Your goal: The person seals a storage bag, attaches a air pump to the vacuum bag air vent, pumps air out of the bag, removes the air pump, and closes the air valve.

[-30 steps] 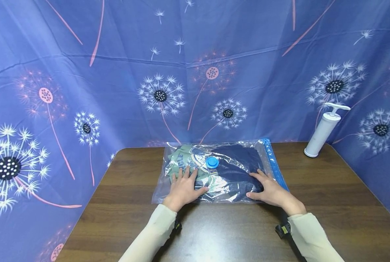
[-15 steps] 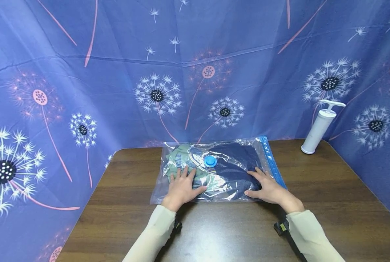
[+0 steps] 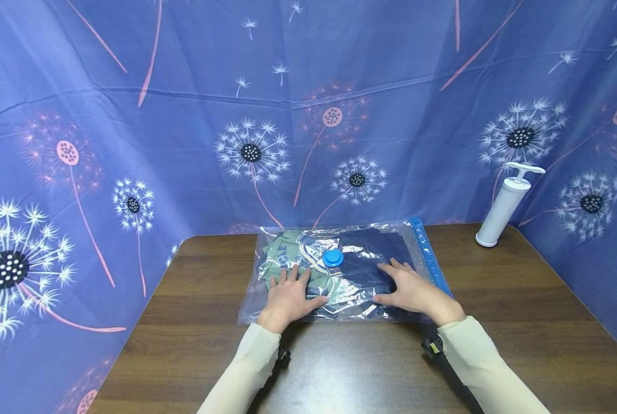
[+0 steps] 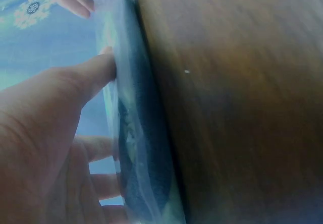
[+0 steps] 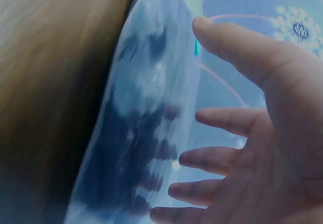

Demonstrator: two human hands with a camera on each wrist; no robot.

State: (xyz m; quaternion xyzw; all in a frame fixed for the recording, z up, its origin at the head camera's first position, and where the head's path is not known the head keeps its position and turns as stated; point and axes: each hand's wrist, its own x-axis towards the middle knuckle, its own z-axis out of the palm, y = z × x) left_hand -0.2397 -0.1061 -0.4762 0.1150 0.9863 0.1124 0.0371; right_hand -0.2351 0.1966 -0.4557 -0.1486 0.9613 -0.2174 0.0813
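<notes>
A clear plastic vacuum storage bag (image 3: 252, 303) lies flat on the wooden table, with a green printed garment (image 3: 277, 251) and a dark navy garment (image 3: 386, 244) inside. A round blue valve cap (image 3: 333, 258) sits on its top face, and a blue zip strip (image 3: 430, 256) runs along its right end. My left hand (image 3: 289, 300) rests on the near left part of the bag, fingers spread. Over the navy part is my right hand (image 3: 414, 291), its fingers straight and apart; in the right wrist view its fingertips (image 5: 189, 158) are at the bag's surface, and contact is hard to judge.
A white hand pump (image 3: 503, 211) with a T-shaped handle stands upright at the table's back right corner. Behind the table (image 3: 194, 287) hangs a blue dandelion-print cloth (image 3: 194, 144), which also covers the sides. Dark wrist straps show under both sleeves.
My right hand has shifted left along the bag, away from the zip strip. The left hand keeps its place, and the head view has moved slightly.
</notes>
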